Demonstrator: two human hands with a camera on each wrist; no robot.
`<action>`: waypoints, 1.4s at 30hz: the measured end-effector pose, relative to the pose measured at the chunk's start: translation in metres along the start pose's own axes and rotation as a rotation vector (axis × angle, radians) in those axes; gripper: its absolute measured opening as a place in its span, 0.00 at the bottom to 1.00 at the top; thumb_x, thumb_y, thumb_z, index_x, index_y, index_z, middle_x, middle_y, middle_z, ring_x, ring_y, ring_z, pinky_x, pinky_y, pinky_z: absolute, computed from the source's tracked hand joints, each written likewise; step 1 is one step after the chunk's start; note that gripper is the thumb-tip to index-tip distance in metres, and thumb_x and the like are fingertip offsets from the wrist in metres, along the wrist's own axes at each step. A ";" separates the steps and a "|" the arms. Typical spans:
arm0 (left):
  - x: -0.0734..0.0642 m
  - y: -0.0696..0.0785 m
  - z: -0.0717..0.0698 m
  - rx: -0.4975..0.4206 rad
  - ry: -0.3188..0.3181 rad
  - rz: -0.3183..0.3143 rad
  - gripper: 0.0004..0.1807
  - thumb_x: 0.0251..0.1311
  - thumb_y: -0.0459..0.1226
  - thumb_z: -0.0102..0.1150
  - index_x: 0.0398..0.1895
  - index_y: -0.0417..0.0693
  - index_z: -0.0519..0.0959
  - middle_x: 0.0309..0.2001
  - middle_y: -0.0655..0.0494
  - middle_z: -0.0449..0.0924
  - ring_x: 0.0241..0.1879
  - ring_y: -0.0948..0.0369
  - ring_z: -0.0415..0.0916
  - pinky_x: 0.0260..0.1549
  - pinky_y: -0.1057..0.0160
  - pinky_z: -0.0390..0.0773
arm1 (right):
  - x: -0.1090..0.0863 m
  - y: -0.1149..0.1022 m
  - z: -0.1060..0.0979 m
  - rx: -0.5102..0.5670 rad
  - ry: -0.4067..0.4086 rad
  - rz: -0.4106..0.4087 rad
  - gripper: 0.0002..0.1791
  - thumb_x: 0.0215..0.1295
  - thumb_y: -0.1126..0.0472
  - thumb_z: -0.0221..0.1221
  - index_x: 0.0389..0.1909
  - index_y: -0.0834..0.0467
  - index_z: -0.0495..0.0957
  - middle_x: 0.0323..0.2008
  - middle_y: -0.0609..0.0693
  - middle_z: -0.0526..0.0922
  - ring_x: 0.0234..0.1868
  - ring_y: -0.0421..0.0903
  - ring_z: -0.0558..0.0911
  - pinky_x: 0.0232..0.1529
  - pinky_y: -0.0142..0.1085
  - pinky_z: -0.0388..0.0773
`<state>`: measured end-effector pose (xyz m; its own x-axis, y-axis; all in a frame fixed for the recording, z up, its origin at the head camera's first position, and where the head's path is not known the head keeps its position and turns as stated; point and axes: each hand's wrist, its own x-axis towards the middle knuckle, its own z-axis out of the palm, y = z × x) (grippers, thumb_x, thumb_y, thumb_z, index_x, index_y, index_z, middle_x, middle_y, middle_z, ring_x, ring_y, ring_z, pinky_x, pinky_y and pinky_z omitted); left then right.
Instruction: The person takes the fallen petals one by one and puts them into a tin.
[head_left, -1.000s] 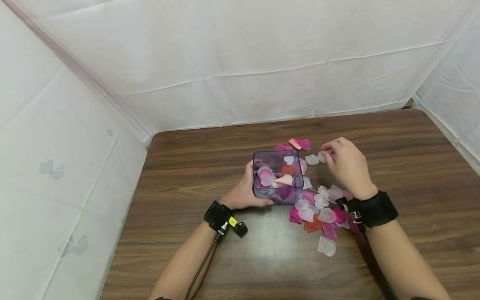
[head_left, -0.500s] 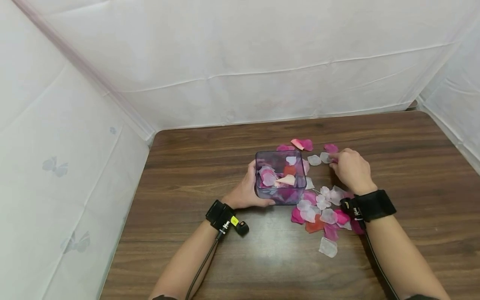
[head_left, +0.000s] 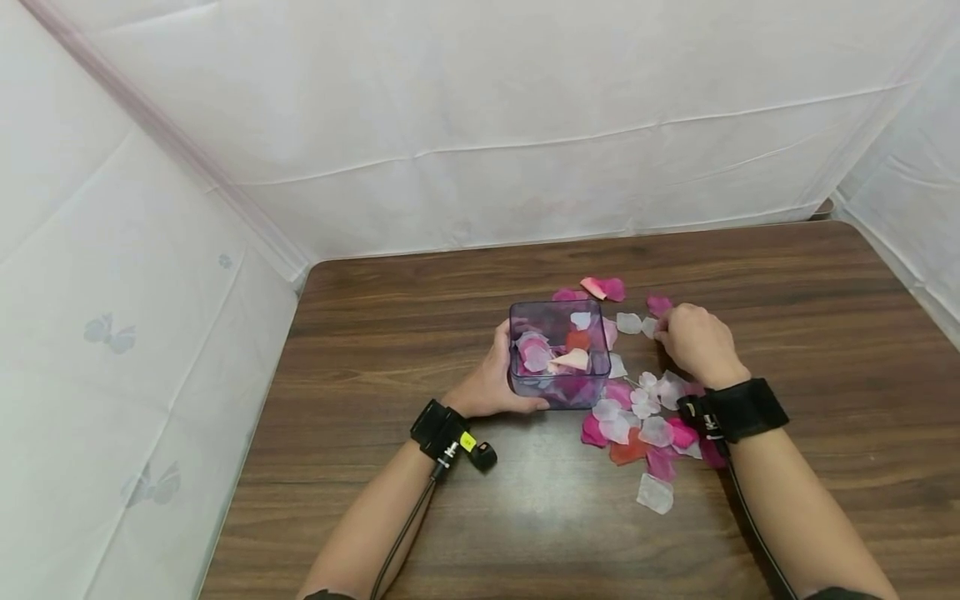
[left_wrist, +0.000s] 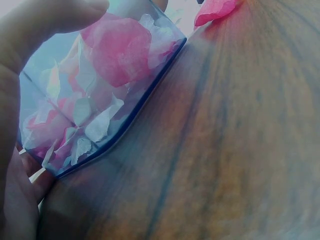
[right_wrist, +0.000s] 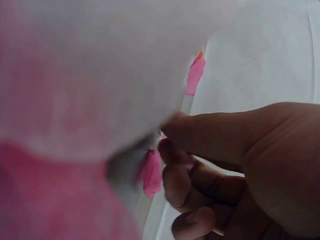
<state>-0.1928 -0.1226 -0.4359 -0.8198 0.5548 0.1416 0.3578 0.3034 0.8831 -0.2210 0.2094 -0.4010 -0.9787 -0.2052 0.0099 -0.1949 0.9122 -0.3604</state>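
Note:
In the head view my left hand (head_left: 495, 379) grips the left side of a see-through purple plastic box (head_left: 558, 402), thumb along its near wall. Pink, white, peach and red artificial petals lie inside the box, also visible through its wall (left_wrist: 150, 85) in the left wrist view. To the right of the box, my right hand (head_left: 697, 340) is down at the table, its thumb and fingertips pinching the edge of a white petal (head_left: 648, 327). A second white petal (head_left: 628, 323) lies just left of it, and a magenta petal (head_left: 659, 305) just beyond. The fingertips are partly hidden.
A loose heap of pink, white and red petals (head_left: 630, 450) spreads on the wooden table (head_left: 375, 333) right of the box. A few pink petals (head_left: 611, 288) lie behind it. White sheeting (head_left: 480, 183) hangs at the back and both sides.
My right hand has come down onto the white petal and drawn slightly toward me. The white and magenta petals there have shifted a little nearer. My left hand and the box have stayed put.

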 end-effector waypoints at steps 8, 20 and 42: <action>-0.004 0.023 -0.004 -0.021 -0.020 -0.014 0.68 0.41 0.33 0.82 0.76 0.43 0.38 0.68 0.41 0.57 0.67 0.51 0.61 0.69 0.50 0.61 | -0.002 -0.005 -0.001 -0.065 -0.029 -0.050 0.09 0.69 0.66 0.60 0.32 0.70 0.82 0.30 0.63 0.78 0.35 0.61 0.80 0.32 0.56 0.79; 0.002 -0.005 0.001 0.012 0.005 0.030 0.69 0.37 0.40 0.85 0.76 0.58 0.40 0.66 0.53 0.60 0.65 0.61 0.62 0.68 0.56 0.63 | -0.021 -0.042 -0.023 0.142 0.324 -0.170 0.06 0.70 0.67 0.60 0.39 0.68 0.79 0.37 0.62 0.75 0.35 0.55 0.75 0.33 0.50 0.75; 0.000 -0.006 -0.001 0.008 0.007 0.026 0.68 0.39 0.40 0.85 0.76 0.55 0.41 0.67 0.52 0.60 0.65 0.59 0.63 0.67 0.53 0.64 | -0.044 -0.112 -0.012 0.211 0.411 -0.544 0.07 0.60 0.68 0.69 0.36 0.59 0.82 0.38 0.52 0.77 0.36 0.46 0.72 0.33 0.38 0.72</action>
<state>-0.1951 -0.1251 -0.4406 -0.8136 0.5569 0.1673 0.3825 0.2958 0.8753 -0.1566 0.1209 -0.3501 -0.6997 -0.4232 0.5757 -0.6863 0.6221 -0.3767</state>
